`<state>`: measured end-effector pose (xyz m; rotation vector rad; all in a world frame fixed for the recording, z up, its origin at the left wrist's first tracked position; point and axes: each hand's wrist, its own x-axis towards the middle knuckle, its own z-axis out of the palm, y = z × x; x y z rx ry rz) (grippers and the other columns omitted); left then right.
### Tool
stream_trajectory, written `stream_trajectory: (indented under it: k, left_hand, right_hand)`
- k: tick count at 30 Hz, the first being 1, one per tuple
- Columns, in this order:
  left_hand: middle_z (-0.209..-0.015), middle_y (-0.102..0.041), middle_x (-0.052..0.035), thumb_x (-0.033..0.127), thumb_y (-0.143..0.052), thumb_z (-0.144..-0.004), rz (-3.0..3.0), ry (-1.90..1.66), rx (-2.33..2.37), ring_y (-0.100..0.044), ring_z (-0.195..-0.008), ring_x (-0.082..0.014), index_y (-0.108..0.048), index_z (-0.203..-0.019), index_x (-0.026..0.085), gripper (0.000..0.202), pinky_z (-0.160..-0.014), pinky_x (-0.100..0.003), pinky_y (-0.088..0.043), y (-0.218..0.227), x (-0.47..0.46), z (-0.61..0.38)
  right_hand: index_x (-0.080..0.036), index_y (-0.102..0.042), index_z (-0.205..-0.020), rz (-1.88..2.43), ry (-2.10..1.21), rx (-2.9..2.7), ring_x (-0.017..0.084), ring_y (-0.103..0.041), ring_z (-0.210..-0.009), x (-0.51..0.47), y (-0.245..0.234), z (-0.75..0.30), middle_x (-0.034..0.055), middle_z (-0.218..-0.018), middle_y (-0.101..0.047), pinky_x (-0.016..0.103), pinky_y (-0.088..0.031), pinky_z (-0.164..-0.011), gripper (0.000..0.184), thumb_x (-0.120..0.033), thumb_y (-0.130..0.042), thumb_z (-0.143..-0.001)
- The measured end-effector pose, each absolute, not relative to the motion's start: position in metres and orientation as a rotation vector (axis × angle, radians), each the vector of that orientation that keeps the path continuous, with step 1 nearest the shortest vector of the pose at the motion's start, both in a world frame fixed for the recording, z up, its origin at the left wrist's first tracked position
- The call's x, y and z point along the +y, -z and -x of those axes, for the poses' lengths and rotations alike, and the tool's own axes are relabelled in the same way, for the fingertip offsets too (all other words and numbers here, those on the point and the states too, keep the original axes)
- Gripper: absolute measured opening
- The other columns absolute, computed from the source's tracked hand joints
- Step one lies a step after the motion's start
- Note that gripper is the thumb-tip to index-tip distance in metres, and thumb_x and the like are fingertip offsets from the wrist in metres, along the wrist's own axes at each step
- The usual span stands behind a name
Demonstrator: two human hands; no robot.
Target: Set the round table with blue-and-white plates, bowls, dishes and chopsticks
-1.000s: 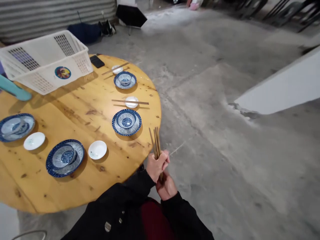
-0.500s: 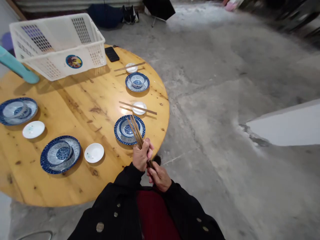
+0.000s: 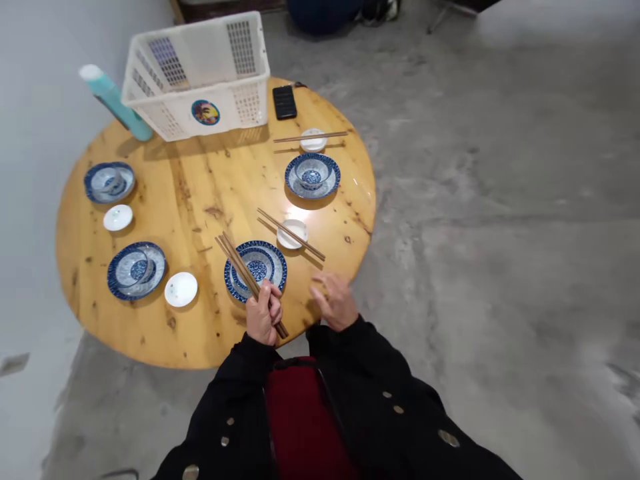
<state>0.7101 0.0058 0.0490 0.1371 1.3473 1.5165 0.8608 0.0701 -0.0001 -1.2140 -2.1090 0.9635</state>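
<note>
My left hand is closed around a bundle of wooden chopsticks, whose thin ends point up and left over a blue-patterned plate with a bowl. Apart from it, my right hand is over the table's right front edge, slightly blurred, fingers apart and nothing seen in them. Just beyond that hand, a pair of chopsticks lies across a small white dish. Another pair of chopsticks rests on a second small dish farther back, behind a plate with a clear bowl.
On the round wooden table, a white plastic basket stands at the back beside a turquoise bottle and a black phone. To the left are two more plates with bowls and white dishes. A wall borders the left side.
My right hand has let go of the chopsticks and moved right, its fingers now apart. My left hand keeps the bundle, now tilted further left. The view has turned left.
</note>
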Motion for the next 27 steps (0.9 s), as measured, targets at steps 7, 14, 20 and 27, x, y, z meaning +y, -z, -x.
stream_trajectory:
  k: [7,14,20,27]
  left_hand:
    - [-0.037,-0.031,0.0116,0.069,-0.072,-0.071,0.019,-1.523,1.437,-0.019,-0.03,-0.0007,-0.055,-0.07,0.015,0.057,-0.032,-0.015,-0.012,-0.048,0.015,-0.764]
    - [-0.045,-0.044,0.0089,0.066,-0.075,-0.069,0.093,-1.553,1.365,-0.021,-0.031,0.0012,-0.055,-0.074,0.014,0.056,-0.032,-0.014,-0.012,-0.041,0.022,-0.763]
    - [-0.061,-0.053,0.0053,0.065,-0.076,-0.068,0.065,-1.62,1.346,-0.025,-0.033,0.0026,-0.059,-0.084,0.011,0.058,-0.032,-0.015,-0.012,-0.025,0.044,-0.758]
    - [-0.075,-0.056,0.0037,0.063,-0.08,-0.065,-0.082,-1.652,1.248,-0.025,-0.035,0.0048,-0.064,-0.094,0.013,0.06,-0.032,-0.015,-0.011,-0.039,0.066,-0.762]
  right_hand:
    - [-0.009,-0.057,-0.123,1.549,-0.732,-2.583,0.031,-0.057,-0.111,0.161,0.023,-0.867,0.0218,-0.116,-0.061,0.04,-0.047,-0.09,0.043,-0.042,-0.046,-0.098]
    - [-0.013,-0.06,-0.112,1.652,-0.86,-2.836,0.029,-0.068,-0.094,0.168,0.026,-0.842,0.0193,-0.103,-0.069,0.036,-0.045,-0.078,0.036,-0.039,-0.037,-0.102]
    - [-0.017,-0.059,-0.088,1.421,-1.114,-2.577,0.024,-0.066,-0.081,0.141,0.027,-0.868,0.0129,-0.085,-0.07,0.031,-0.043,-0.071,0.031,-0.033,-0.034,-0.098]
    - [-0.025,-0.046,-0.077,1.12,-1.384,-2.192,0.019,-0.052,-0.053,0.08,0.015,-0.895,0.0014,-0.059,-0.054,0.03,-0.035,-0.057,0.032,-0.05,-0.035,-0.094]
